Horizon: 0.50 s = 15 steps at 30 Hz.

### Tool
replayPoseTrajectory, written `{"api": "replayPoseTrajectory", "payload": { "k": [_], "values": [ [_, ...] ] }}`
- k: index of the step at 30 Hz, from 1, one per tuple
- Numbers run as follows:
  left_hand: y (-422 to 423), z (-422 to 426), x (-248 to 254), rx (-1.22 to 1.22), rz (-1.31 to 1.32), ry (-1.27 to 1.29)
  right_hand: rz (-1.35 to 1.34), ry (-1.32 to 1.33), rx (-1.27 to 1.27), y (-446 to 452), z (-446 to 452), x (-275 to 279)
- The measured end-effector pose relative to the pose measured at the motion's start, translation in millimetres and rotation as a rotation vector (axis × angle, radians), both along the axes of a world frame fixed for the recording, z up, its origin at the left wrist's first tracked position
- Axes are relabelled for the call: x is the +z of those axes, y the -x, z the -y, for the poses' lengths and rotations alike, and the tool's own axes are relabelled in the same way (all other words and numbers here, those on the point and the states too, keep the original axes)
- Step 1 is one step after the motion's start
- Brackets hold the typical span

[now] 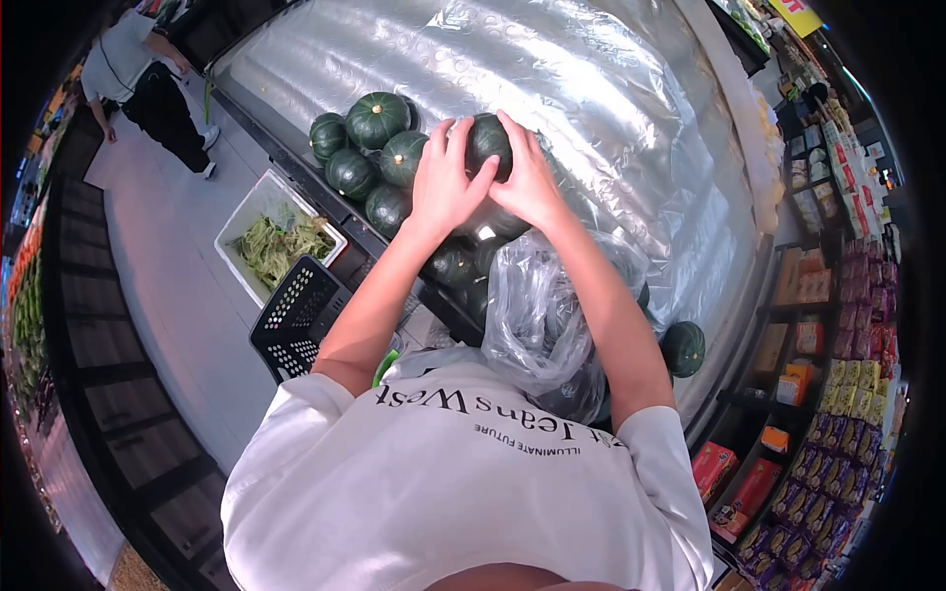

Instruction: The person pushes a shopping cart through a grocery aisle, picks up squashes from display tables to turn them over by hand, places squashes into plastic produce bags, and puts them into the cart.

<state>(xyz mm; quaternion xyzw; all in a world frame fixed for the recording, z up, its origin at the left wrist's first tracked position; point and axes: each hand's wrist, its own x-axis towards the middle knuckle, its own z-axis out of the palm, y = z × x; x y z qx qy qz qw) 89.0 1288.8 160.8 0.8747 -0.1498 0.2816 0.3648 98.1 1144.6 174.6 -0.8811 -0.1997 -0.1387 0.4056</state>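
Note:
A dark green pumpkin [487, 140] sits between my two hands at the far edge of a cluster. My left hand [448, 182] curls around its left side and my right hand [527, 177] around its right, thumbs close together at the near side. To the left lie more green pumpkins, among them a large one [378, 120] and one with a pale stem [403, 158]. Nearer my body, a clear plastic bag [537, 310] rests below my right forearm, with dark round shapes beneath or inside it. My forearms hide part of the cluster.
Silver foil sheeting [581, 89] covers the display. Another pumpkin [683, 348] lies by my right elbow. On the left stand a white crate [236, 246] of leafy scraps and a black perforated basket [296, 315]. A person [133, 74] is in the aisle; packaged goods [818, 502] line the right.

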Motion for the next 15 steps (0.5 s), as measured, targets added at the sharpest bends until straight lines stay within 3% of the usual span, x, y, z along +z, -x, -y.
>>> {"api": "replayPoseTrajectory", "payload": {
  "k": [11,15],
  "values": [
    [66,-4,6,-0.131,-0.057,0.104,0.065,-0.094,0.041,116,66,96],
    [80,4,18,-0.299,0.051,0.164,-0.191,0.033,0.092,160,86,90]
  ]
}}
